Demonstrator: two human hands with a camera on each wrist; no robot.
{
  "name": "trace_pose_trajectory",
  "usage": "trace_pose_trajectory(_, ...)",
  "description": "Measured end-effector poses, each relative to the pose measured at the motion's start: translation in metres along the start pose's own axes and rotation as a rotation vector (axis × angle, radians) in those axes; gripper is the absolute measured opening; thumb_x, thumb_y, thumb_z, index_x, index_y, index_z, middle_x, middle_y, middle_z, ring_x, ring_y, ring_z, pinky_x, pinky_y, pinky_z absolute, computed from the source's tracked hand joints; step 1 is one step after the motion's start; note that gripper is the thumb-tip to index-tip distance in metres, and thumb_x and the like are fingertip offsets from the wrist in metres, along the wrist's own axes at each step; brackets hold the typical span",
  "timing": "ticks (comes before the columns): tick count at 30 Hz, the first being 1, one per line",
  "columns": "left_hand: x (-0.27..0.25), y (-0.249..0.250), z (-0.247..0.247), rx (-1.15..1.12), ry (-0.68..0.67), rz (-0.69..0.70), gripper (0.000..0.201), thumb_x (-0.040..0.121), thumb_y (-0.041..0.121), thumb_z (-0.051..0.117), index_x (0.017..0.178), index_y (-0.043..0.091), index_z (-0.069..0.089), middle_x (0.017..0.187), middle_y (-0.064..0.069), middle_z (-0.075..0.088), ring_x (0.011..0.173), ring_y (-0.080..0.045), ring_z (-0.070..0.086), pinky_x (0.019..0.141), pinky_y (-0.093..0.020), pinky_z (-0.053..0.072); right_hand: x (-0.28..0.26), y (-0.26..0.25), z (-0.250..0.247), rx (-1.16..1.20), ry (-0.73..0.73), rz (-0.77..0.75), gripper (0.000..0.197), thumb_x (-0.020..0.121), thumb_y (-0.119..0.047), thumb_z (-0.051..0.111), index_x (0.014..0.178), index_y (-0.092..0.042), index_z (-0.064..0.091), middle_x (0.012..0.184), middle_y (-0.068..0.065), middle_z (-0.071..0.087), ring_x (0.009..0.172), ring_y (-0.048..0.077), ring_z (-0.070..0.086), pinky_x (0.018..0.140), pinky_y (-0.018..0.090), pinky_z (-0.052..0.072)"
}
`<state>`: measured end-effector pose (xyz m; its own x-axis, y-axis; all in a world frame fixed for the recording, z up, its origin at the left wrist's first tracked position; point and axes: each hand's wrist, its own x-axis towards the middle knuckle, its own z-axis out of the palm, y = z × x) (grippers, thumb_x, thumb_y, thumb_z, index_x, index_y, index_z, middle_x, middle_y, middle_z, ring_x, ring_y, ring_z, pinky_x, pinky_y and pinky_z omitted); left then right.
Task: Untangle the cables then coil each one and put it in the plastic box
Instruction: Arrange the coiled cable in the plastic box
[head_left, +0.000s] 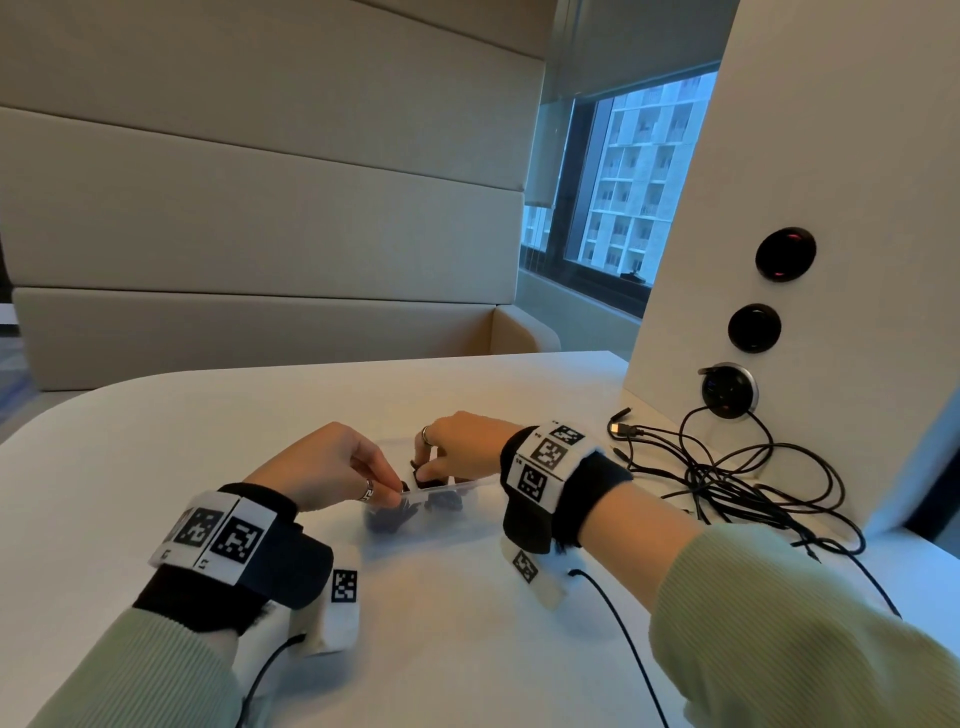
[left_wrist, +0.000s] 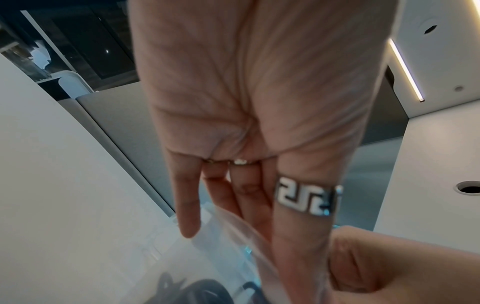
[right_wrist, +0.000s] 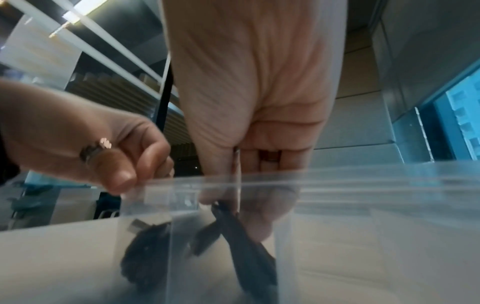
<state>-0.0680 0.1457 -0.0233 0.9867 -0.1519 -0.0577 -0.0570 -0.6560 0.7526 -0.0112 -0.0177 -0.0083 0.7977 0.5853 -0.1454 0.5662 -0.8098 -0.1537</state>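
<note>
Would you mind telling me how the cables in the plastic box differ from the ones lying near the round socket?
The cables in the box are bundled into compact dark coils; the cables near the socket sprawl in loose, tangled loops. The boxed ones sit inside the plastic box, with the right hand reaching in and the left hand at its rim; the others lie untouched on the table. Both look thin and black.

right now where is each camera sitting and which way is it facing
Head: worn on the head, looking forward and down over the table at the plastic box and the tangled cables; both forearms and wristbands show.
Left wrist: looks along the left hand toward the box rim; palm and ringed thumb fill it.
Right wrist: sits low outside the box wall, looking along the right hand, which reaches down to a coiled cable inside.
Shared: both wrist views show the box and the other hand.
</note>
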Motion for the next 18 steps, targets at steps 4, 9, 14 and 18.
trace_pose_trajectory(4, 0.0, 0.001, 0.0, 0.009, 0.004, -0.005, 0.012, 0.071, 0.009, 0.079, 0.067, 0.019, 0.075, 0.076, 0.002, 0.076, 0.077, -0.014, 0.069, 0.08, -0.024, 0.052, -0.001, -0.001, -0.006, 0.12, -0.02, 0.053, 0.024, 0.086, -0.024, 0.065, 0.105, -0.01, 0.065, 0.075, -0.004, 0.061, 0.057, 0.005, 0.051, 0.058, 0.018, 0.043)
trace_pose_trajectory(9, -0.001, 0.002, 0.001, 0.012, 0.01, -0.009, 0.009, 0.072, 0.009, 0.078, 0.069, 0.018, 0.075, 0.077, 0.002, 0.075, 0.075, -0.012, 0.068, 0.071, -0.018, 0.048, 0.006, -0.008, -0.008, 0.178, -0.044, 0.152, 0.018, 0.08, -0.015, 0.073, 0.095, -0.008, 0.068, 0.063, -0.004, 0.058, 0.056, 0.01, 0.054, 0.063, 0.023, 0.05)
trace_pose_trajectory(14, -0.002, 0.003, 0.002, 0.015, 0.017, -0.003, 0.01, 0.072, 0.008, 0.077, 0.07, 0.017, 0.075, 0.076, 0.002, 0.075, 0.076, -0.012, 0.068, 0.071, -0.018, 0.048, 0.015, -0.011, -0.001, 0.129, -0.037, 0.202, 0.015, 0.074, -0.018, 0.076, 0.086, -0.01, 0.07, 0.087, 0.009, 0.072, 0.084, 0.027, 0.069, 0.082, 0.04, 0.057)
trace_pose_trajectory(18, -0.003, 0.004, 0.001, 0.033, 0.023, 0.012, 0.013, 0.072, 0.009, 0.078, 0.076, 0.019, 0.073, 0.075, 0.001, 0.074, 0.075, -0.013, 0.067, 0.071, -0.02, 0.047, 0.012, -0.006, -0.001, 0.159, -0.033, 0.197, 0.01, 0.074, -0.02, 0.077, 0.077, -0.017, 0.067, 0.07, -0.001, 0.065, 0.07, 0.019, 0.063, 0.071, 0.032, 0.056)
